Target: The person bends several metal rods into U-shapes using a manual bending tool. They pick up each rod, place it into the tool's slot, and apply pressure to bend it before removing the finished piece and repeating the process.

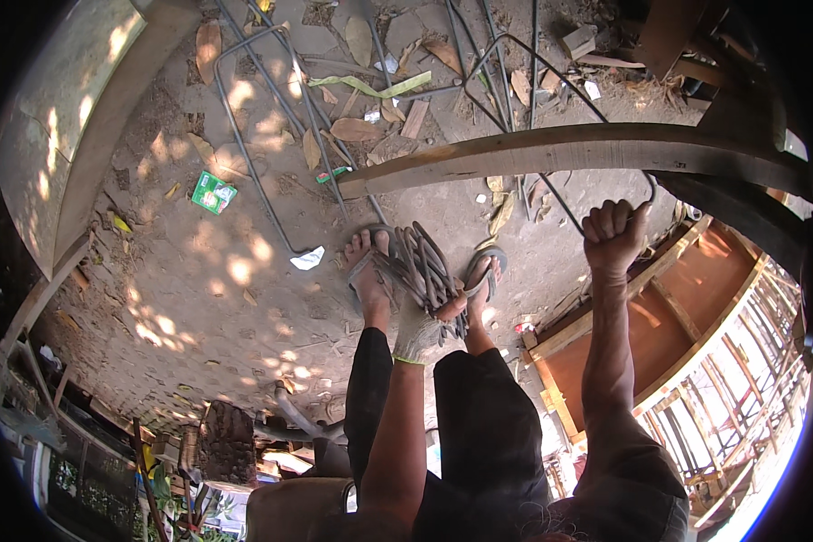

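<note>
My left hand [417, 334], in a grey glove with a green cuff, is closed around a bundle of bent steel rods [425, 262]. The bundle hangs between my sandalled feet, and bare fingertips show at its right side. Out to the right, my bare right hand [616, 233] makes a fist at a thin bent steel rod [565, 203]. That rod meets the fist on its left side, and another length curves down to the thumb. A wooden beam [569, 155] crosses in front of part of it.
More long bent rods [248, 144] lie on the dirt ground beyond my feet, among dry leaves and a green packet [213, 192]. A wood-framed brown panel [659, 312] stands at the right. A pale slab [72, 117] rises at the far left.
</note>
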`<state>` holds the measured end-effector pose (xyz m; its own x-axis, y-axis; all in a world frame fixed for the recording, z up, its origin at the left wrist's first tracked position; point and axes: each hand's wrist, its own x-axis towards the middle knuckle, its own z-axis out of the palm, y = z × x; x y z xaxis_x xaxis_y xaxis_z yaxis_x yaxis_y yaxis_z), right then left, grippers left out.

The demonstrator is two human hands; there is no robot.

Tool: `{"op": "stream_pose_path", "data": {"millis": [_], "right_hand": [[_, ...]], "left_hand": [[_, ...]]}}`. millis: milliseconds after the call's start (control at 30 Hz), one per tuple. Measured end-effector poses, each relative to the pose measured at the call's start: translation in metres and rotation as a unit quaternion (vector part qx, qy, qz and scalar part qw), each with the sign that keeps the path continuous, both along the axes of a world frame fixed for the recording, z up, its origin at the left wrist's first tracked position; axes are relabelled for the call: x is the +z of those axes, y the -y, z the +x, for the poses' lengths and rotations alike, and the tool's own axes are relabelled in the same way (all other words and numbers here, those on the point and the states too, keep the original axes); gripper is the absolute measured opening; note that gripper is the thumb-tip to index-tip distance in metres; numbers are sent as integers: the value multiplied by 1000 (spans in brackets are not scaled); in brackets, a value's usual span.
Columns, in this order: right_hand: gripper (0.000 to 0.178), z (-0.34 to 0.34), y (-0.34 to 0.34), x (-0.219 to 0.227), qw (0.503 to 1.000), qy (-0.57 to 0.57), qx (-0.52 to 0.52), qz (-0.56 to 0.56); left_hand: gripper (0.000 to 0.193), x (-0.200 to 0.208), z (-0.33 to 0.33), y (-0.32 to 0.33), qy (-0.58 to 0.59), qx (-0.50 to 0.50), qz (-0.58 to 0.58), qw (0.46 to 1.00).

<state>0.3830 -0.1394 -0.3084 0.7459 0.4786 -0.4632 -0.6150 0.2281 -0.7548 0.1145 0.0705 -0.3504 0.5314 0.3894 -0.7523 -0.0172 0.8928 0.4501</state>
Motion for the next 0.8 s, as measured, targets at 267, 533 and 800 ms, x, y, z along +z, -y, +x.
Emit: {"op": "stream_pose_path", "data": {"millis": [267, 533, 800], "right_hand": [[55, 60, -60, -60, 983, 5, 48, 176], [60, 80, -164, -75, 927, -51, 50, 367], [76, 17, -113, -200, 888, 129, 434, -85]], "left_hand": [[46, 5, 3, -10, 3, 88, 15, 996], [46, 6, -2, 1, -7, 102, 19, 995], [46, 7, 11, 1, 3, 101, 24, 995]]}}
